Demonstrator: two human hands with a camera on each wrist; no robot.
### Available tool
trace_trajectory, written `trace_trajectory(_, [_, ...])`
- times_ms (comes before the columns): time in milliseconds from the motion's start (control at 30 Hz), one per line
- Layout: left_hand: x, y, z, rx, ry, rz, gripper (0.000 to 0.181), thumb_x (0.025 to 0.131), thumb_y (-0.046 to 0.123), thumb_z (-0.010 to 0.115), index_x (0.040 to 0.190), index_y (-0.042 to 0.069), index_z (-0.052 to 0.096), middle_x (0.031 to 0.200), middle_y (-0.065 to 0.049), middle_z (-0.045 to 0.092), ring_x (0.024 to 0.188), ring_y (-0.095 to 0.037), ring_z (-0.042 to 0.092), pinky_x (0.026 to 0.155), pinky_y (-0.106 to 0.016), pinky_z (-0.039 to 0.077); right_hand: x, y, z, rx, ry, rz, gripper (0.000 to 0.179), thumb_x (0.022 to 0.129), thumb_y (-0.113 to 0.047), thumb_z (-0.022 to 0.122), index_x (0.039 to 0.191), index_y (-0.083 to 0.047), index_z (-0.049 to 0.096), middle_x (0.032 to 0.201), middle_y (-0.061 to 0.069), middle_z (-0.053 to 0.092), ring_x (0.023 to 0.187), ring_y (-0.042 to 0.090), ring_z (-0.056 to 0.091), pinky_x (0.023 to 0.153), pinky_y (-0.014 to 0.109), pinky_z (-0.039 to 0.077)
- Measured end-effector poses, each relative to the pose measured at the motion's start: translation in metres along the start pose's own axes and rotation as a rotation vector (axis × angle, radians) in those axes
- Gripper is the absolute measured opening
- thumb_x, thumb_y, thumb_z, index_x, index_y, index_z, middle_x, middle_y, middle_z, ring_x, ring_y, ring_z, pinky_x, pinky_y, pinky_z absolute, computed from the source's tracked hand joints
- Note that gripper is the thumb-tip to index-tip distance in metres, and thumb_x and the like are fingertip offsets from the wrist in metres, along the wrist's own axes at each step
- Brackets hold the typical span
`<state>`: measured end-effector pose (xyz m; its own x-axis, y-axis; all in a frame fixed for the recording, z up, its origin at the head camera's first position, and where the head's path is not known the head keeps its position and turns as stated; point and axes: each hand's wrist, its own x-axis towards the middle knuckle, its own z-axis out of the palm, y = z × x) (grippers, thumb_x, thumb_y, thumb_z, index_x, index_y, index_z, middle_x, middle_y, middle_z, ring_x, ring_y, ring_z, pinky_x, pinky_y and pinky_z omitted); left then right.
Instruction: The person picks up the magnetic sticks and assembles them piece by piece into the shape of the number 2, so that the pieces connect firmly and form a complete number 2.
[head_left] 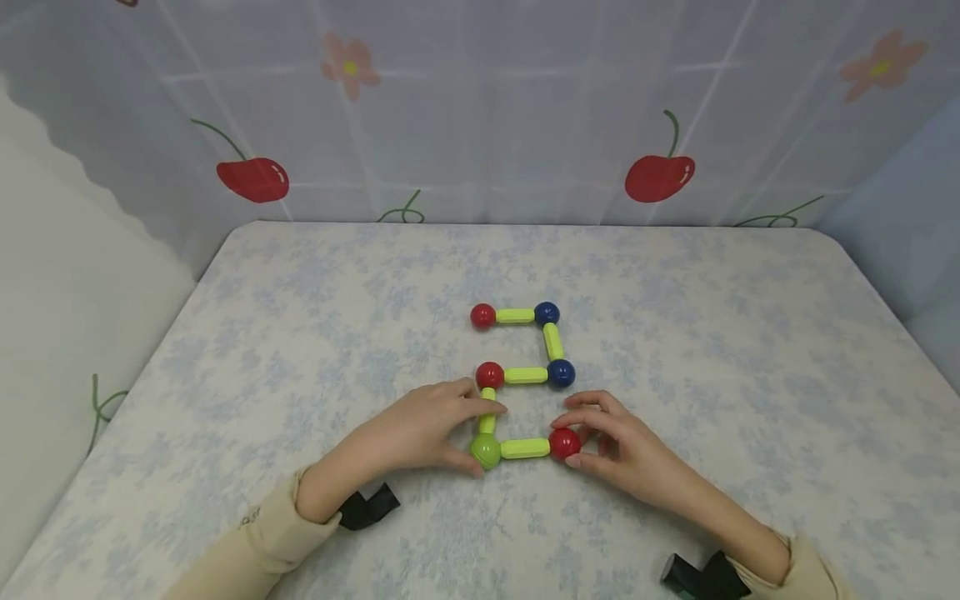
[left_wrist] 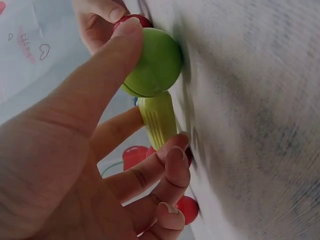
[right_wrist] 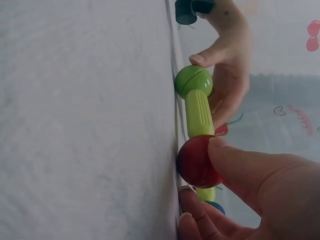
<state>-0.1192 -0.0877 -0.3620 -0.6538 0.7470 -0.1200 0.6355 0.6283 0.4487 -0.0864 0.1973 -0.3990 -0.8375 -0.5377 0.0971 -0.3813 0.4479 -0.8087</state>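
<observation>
Red, blue and green balls joined by yellow-green sticks lie on the table in a shape like a squared 2. My left hand (head_left: 423, 425) curls around its lower left side. The thumb presses the green ball (left_wrist: 157, 62), and the index finger crosses the upright stick (left_wrist: 159, 120). Other left fingers bend by the red ball (head_left: 490, 375) above that stick. At the lower right end, my right hand (head_left: 618, 442) pinches a red ball (right_wrist: 200, 161), thumb on its near side. A bottom stick (head_left: 525, 448) joins this ball to the green one.
Farther back, two blue balls (head_left: 561, 373) and another red ball (head_left: 483, 316) form the upper part of the shape. Black wrist devices (head_left: 369, 507) sit at both cuffs. A curtain (head_left: 480, 125) printed with cherries hangs behind the table (head_left: 300, 317).
</observation>
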Motion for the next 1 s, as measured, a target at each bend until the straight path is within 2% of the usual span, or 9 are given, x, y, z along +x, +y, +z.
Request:
trace_trajectory(267, [0.001,-0.002,0.005,-0.028,0.023,0.002,0.065,0.068,0.042,0.082,0.123,0.016,0.061,0.101,0.001,0.05,0.083,-0.012,0.048,0.071,-0.026,0.044,-0.001,0.001,0.0,-0.02,-0.01,-0.062,0.031,0.083,-0.016,0.073,0.112,-0.015,0.063,0.113,-0.002,0.056,0.084,0.011,0.053,0.066,0.027,0.048])
trace_trajectory(567, [0.002,-0.005,0.004,-0.022,0.021,0.014,0.065,0.067,0.045,0.082,0.123,0.018,0.06,0.102,0.002,0.049,0.083,-0.011,0.047,0.071,-0.026,0.044,-0.001,-0.004,-0.002,-0.014,-0.037,-0.022,0.032,0.083,-0.02,0.073,0.112,-0.017,0.061,0.109,-0.006,0.057,0.084,0.012,0.052,0.068,0.027,0.047])
trace_trajectory(667, [0.001,-0.006,0.002,-0.014,0.017,0.023,0.069,0.068,0.047,0.08,0.127,0.019,0.058,0.104,0.002,0.049,0.086,-0.011,0.048,0.073,-0.027,0.044,-0.001,-0.004,-0.002,-0.013,-0.043,-0.021,0.032,0.083,-0.019,0.073,0.112,-0.016,0.061,0.108,-0.006,0.058,0.085,0.012,0.052,0.068,0.027,0.047])
trace_trajectory(767, [0.001,-0.01,-0.004,-0.047,0.024,0.011,0.073,0.07,0.049,0.078,0.132,0.022,0.054,0.107,0.002,0.049,0.088,-0.012,0.048,0.074,-0.027,0.044,-0.001,-0.004,-0.002,-0.007,-0.049,-0.018,0.032,0.083,-0.019,0.073,0.113,-0.015,0.061,0.106,-0.007,0.058,0.085,0.011,0.053,0.069,0.027,0.048])
trace_trajectory(833, [0.003,-0.015,-0.011,-0.095,0.072,-0.018,0.071,0.074,0.047,0.076,0.135,0.021,0.05,0.11,0.0,0.05,0.091,-0.013,0.05,0.074,-0.029,0.045,-0.001,-0.004,-0.002,-0.003,-0.057,-0.006,0.032,0.083,-0.02,0.073,0.113,-0.015,0.061,0.106,-0.007,0.058,0.085,0.011,0.053,0.069,0.028,0.048])
trace_trajectory(900, [0.009,-0.023,-0.019,-0.117,0.16,-0.078,0.067,0.079,0.043,0.073,0.137,0.02,0.049,0.111,-0.003,0.05,0.09,-0.016,0.051,0.071,-0.03,0.045,-0.001,-0.003,-0.002,0.0,-0.063,0.006,0.032,0.083,-0.02,0.073,0.113,-0.015,0.061,0.106,-0.007,0.058,0.085,0.012,0.053,0.069,0.028,0.047])
trace_trajectory(1000, [0.03,-0.036,-0.03,-0.078,0.303,-0.149,0.061,0.084,0.034,0.071,0.137,0.015,0.048,0.113,-0.009,0.051,0.091,-0.02,0.053,0.07,-0.032,0.046,-0.002,-0.003,-0.002,0.002,-0.062,0.014,0.033,0.083,-0.02,0.073,0.113,-0.015,0.061,0.105,-0.007,0.059,0.084,0.012,0.053,0.069,0.027,0.047])
